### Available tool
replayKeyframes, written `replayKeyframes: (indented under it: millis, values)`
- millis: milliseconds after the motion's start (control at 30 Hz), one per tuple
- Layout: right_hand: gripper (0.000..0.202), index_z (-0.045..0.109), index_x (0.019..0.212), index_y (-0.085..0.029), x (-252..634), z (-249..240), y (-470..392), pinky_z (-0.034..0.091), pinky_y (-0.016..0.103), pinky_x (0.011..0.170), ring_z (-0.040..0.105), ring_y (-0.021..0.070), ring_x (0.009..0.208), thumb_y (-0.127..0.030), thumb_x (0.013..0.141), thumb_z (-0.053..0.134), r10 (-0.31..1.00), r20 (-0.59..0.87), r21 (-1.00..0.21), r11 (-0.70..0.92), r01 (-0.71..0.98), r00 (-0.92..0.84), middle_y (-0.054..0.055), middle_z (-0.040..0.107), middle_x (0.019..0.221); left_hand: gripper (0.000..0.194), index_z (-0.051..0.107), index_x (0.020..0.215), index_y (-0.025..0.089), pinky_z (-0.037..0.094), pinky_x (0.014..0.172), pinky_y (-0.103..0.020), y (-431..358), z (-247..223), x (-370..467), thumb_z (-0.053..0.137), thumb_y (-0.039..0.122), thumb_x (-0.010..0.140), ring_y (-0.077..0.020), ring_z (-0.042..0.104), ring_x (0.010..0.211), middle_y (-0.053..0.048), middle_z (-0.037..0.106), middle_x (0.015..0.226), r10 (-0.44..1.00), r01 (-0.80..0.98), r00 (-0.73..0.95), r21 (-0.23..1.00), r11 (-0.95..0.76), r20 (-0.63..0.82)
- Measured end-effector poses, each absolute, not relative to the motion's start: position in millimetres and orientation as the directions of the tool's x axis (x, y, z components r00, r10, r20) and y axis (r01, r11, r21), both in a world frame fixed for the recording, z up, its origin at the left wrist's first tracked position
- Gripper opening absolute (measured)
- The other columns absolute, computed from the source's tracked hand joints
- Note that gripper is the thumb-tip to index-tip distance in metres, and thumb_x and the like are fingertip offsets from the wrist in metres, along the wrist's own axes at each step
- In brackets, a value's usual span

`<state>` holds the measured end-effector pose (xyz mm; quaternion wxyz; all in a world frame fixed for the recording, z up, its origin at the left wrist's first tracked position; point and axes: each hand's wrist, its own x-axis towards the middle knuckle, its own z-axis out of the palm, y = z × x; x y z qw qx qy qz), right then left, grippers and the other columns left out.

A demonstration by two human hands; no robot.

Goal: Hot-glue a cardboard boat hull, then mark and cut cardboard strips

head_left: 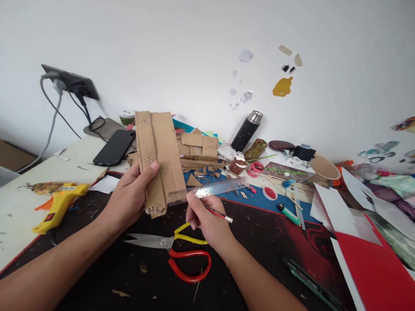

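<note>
My left hand [138,190] grips a tall piece of brown cardboard [167,151] by its left side, thumb on the front. The cardboard stands raised, with a folded strip along its left and small pen marks on it. My right hand [207,214] pinches a clear ruler [217,187], whose left end overlaps the cardboard's lower right corner. A pencil [220,214] also rests in my right hand. Below the hands, scissors [165,242] with one red and one yellow handle lie on the black mat [106,268].
A yellow glue gun [60,205] and a black phone [114,147] are at the left. Behind are cardboard scraps [201,144], a black flask [247,130] and paint jars [238,164]. A box cutter [288,214] and red paper [372,268] lie at the right.
</note>
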<state>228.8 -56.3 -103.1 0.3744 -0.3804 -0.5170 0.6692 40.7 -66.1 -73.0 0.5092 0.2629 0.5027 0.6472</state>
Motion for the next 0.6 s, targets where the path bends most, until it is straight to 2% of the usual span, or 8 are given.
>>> replayKeyframes:
  millis: [200,367,500,600]
  values:
    - [0.062,0.062,0.069,-0.023,227.6,-105.7,-58.7,0.031,0.022,0.043,0.046,0.0084,0.041,-0.079,0.086,0.081,0.898,-0.134,-0.969,-0.207,-0.135,-0.419,-0.003,0.061,0.054,0.068,0.076,0.13,0.025,0.074,0.076,-0.037,-66.9,-73.3,40.4,0.1,0.055,0.074,-0.0353,0.086,0.099,-0.009,0.089,0.117,0.922,-0.409,-0.337,0.912,0.038,-0.189]
    - [0.059,0.063,0.069,-0.023,227.0,-106.7,-58.3,0.033,0.022,0.042,0.048,0.0091,0.041,-0.075,0.088,0.081,0.926,-0.115,-0.974,-0.177,-0.142,-0.36,-0.003,0.06,0.053,0.074,0.074,0.133,0.023,0.074,0.081,-0.045,-68.4,-71.9,40.6,0.101,0.051,0.07,-0.0419,0.084,0.109,-0.014,0.086,0.127,0.959,-0.44,-0.163,0.887,0.139,-0.231]
    - [0.057,0.062,0.067,-0.023,228.2,-105.6,-56.4,0.035,0.023,0.042,0.046,0.0098,0.04,-0.072,0.089,0.081,0.941,-0.106,-0.981,-0.152,-0.122,-0.323,-0.004,0.055,0.049,0.067,0.078,0.122,0.023,0.073,0.074,-0.043,-68.6,-71.5,40.4,0.103,0.046,0.064,-0.0457,0.083,0.111,-0.014,0.088,0.12,0.962,-0.407,-0.109,0.894,0.187,-0.251]
    - [0.057,0.062,0.067,-0.023,229.0,-105.4,-55.5,0.036,0.022,0.042,0.045,0.0096,0.039,-0.073,0.089,0.081,0.94,-0.102,-0.982,-0.147,-0.116,-0.326,-0.005,0.051,0.045,0.068,0.076,0.12,0.025,0.07,0.065,-0.038,-68.4,-73.4,39.0,0.105,0.041,0.062,-0.0437,0.083,0.11,-0.012,0.088,0.121,0.964,-0.384,-0.081,0.901,0.203,-0.252]
